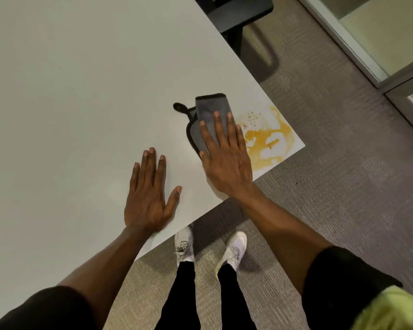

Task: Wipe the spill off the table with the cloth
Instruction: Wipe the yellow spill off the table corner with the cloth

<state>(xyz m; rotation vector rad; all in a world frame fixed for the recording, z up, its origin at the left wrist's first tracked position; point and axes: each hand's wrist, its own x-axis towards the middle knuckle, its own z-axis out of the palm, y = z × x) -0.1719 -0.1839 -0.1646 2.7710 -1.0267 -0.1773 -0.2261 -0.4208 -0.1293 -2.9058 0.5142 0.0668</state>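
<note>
A folded grey cloth point(209, 113) with a black hem and a black hanging loop lies on the white table point(81, 91), near its right corner. My right hand point(225, 158) rests flat on the cloth, fingers spread, pressing it down. An orange-yellow spill point(264, 139) with dark specks covers the table corner just right of the cloth and my fingertips. My left hand point(150, 194) lies flat and open on the bare table to the left, holding nothing.
The table's front edge runs diagonally just behind both wrists. Grey carpet point(343, 186) lies beyond it, with my legs and white shoes point(234, 248) below. A dark chair point(239, 17) stands at the table's far side. A glass partition frame point(377, 75) is at the right.
</note>
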